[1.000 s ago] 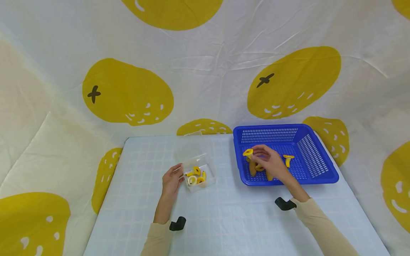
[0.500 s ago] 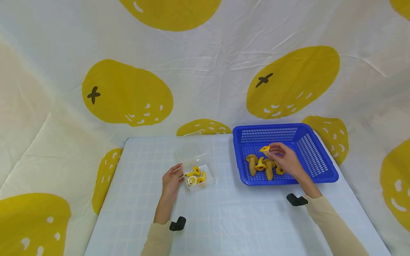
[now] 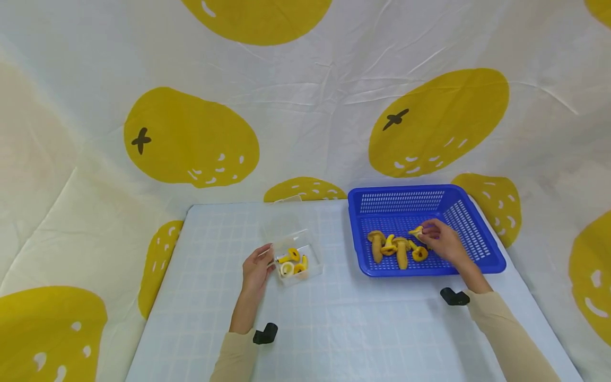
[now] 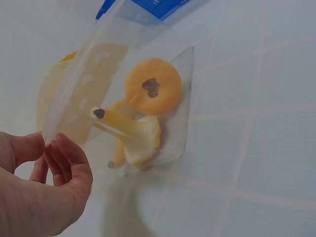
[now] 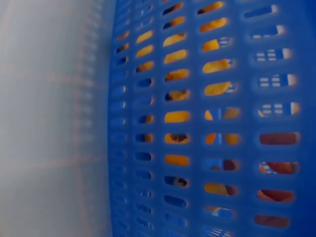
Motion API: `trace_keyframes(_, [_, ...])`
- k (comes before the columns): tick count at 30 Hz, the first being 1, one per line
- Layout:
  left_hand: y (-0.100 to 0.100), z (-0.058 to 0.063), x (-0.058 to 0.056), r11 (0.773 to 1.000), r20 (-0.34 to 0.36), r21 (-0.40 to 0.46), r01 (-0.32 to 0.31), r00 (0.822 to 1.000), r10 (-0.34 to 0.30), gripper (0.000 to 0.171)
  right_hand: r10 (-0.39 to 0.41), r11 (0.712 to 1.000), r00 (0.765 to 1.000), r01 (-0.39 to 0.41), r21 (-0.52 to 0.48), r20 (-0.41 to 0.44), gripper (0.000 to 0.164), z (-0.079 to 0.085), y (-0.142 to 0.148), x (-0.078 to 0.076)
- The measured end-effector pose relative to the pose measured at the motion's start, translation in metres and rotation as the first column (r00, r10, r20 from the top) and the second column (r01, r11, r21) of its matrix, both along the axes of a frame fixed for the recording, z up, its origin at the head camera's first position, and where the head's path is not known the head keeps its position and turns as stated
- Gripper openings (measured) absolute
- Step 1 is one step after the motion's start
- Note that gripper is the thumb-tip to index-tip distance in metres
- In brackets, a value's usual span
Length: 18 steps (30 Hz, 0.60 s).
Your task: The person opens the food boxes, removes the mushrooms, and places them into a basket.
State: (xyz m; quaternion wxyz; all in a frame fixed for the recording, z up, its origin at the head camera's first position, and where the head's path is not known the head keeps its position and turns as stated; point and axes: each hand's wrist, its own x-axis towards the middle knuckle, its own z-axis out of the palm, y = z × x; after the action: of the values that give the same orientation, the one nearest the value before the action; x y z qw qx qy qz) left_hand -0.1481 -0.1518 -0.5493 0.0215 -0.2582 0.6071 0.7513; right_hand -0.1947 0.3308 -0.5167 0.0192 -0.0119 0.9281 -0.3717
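My left hand (image 3: 255,269) pinches the left rim of a clear plastic box (image 3: 315,269) between thumb and fingers. Inside the box lie several small yellow mushrooms (image 3: 289,256), one pale underneath; the left wrist view shows a round orange-yellow cap (image 4: 155,94) with a dark spot. Over the right part of a blue perforated basket (image 3: 352,212), my right hand (image 3: 445,243) pinches a yellow mushroom (image 3: 416,232) by its fingertips. The basket wall (image 5: 192,148) blocks most of the right wrist view, with only bits of mushroom and fingers behind its slots.
More mushrooms line the basket's front: a large brown one (image 3: 376,246), another brown one (image 3: 402,253) and yellow ones (image 3: 420,253) between and beside them. The box's clear lid (image 3: 282,225) stands opened behind it. A fabric backdrop with printed fruit rises behind the table (image 3: 334,323).
My right hand has moved right across the basket with the yellow mushroom and lowered it behind the row, uncovering the mushrooms at the front. My left hand stays on the box rim.
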Motion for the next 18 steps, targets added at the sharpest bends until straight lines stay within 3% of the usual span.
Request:
trace_keyframes(9, [0.002,0.002,0.001,1.000,-0.008,0.001,-0.006,1.000,0.006,0.038,0.053,0.995,0.998,-0.054,0.082,0.019,0.024,-0.005,-0.003,-0.005])
trace_keyframes(18, [0.000,0.004,0.000,1.000,0.013,0.013,-0.001,1.000,0.000,0.038,0.022,0.997,1.000,-0.021,0.076,-0.010,0.024,0.003,-0.020,0.000])
